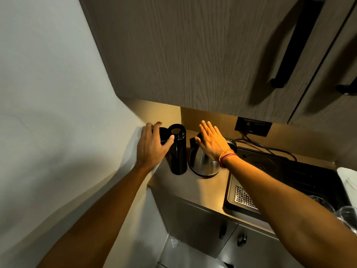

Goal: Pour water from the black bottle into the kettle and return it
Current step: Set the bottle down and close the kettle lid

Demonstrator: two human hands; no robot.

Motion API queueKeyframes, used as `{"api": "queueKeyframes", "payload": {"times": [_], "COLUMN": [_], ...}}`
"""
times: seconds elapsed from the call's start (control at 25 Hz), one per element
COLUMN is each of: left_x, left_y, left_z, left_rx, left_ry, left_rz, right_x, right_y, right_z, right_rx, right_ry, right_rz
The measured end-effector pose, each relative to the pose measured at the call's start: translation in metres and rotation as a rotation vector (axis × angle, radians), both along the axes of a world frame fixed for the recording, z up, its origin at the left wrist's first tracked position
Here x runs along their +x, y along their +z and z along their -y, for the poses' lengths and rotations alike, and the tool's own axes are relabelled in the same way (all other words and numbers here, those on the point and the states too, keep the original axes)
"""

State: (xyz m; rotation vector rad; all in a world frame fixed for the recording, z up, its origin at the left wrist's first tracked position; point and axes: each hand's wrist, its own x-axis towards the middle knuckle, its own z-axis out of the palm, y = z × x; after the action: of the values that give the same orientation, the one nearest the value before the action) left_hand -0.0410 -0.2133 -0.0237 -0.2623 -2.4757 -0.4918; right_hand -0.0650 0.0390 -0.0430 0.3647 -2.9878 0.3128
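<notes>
A tall black bottle [178,153] stands upright on the counter near the left wall, its mouth uncovered. My left hand [152,146] is just left of the bottle's top, fingers curled around a black cap [163,135] with the thumb touching the bottle's neck. Right of the bottle sits a steel kettle [201,163] with a black lid. My right hand [211,141] lies flat on the kettle's top with fingers spread, hiding most of the lid and handle.
The wooden counter [202,186] ends at the left wall. A black tray [301,176] with a metal drain grid holds glasses at the right. A wall socket [253,126] with a black cord sits behind the kettle. Overhead cupboards hang low above.
</notes>
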Motion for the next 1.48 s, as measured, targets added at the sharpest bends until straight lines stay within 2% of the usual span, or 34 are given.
{"api": "queueKeyframes", "payload": {"times": [0.16,0.28,0.36,0.48,0.8,1.08,1.32,1.4,1.48], "left_x": [-0.004,-0.005,-0.012,-0.022,-0.041,-0.043,-0.041,-0.039,-0.033], "left_y": [0.027,0.034,0.041,0.043,0.032,0.03,0.036,0.041,0.048], "left_z": [-0.007,-0.005,-0.013,-0.033,-0.047,-0.047,-0.048,-0.046,-0.049], "left_rx": [-0.155,-0.151,-0.144,-0.268,-0.402,-0.425,-0.45,-0.474,-0.5], "left_ry": [0.074,0.108,0.07,0.006,-0.018,-0.03,-0.044,-0.034,0.007], "left_rz": [0.019,0.017,0.01,0.059,0.213,0.181,0.255,0.301,0.254], "right_x": [0.001,0.002,0.002,0.001,-0.001,-0.002,0.0,0.005,0.009], "right_y": [-0.002,-0.005,-0.005,-0.007,-0.018,-0.018,-0.003,0.004,0.009], "right_z": [0.004,0.004,0.003,0.002,0.003,0.004,-0.016,-0.038,-0.062], "right_rx": [0.027,0.057,0.075,0.109,0.196,0.219,0.115,0.072,0.074], "right_ry": [0.015,0.025,0.021,0.014,0.011,0.012,0.085,0.052,-0.001], "right_rz": [0.103,0.126,0.12,0.123,0.093,0.11,0.17,0.151,0.182]}}
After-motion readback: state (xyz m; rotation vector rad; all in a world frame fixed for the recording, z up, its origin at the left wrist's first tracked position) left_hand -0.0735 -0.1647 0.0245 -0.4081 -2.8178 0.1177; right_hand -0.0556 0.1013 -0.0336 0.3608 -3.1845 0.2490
